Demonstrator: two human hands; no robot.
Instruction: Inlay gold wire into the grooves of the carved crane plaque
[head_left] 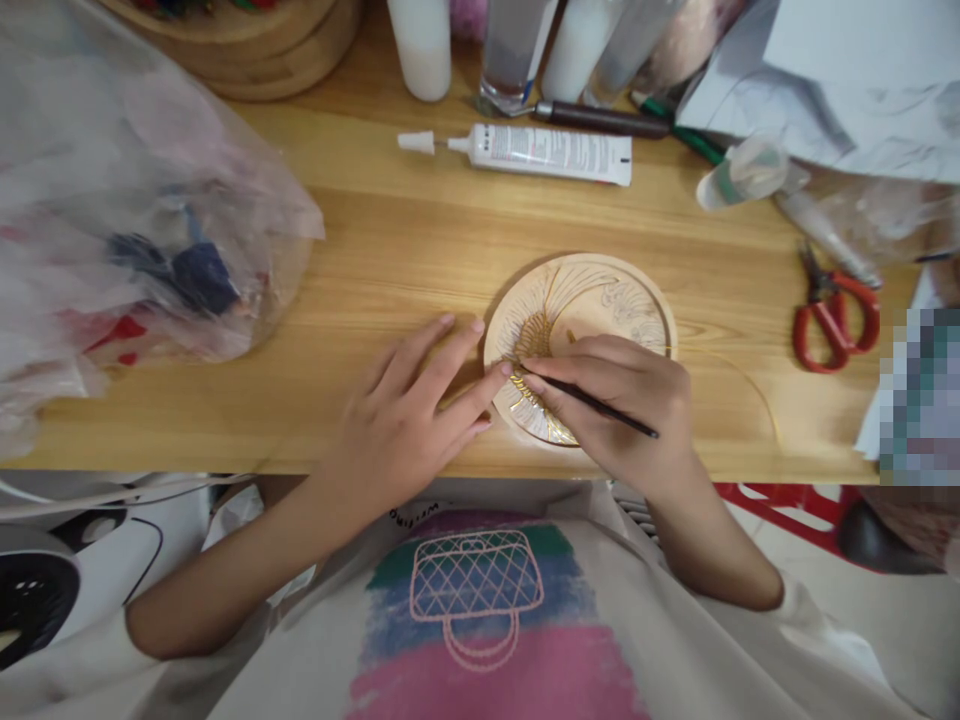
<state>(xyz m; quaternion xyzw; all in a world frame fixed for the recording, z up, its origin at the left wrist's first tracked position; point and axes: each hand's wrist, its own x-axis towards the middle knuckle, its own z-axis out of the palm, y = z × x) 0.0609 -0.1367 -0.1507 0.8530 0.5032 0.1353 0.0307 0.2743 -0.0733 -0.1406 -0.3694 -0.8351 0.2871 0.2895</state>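
Round wooden plaque (589, 315): right of centre frame, on the counter (375, 240). Right hand (637, 405): nearer, over its lower right, pinching your slender dark tool (600, 403), slanting upper left to lower right. Left hand (409, 425): fingers spread, reaching its left side.

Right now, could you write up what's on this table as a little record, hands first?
left hand: spread, a fingertip at the round wooden board
right hand: holds a thin dark tool, its tip over the board
board: raised rim, carved lines, partly filled with gold
thread: gold strand, trailing right from the board
beyond the board: white tube, lying on its side
far right: red-handled cutters
far left: clear plastic bag, with dark blue and red items
surface: wooden table
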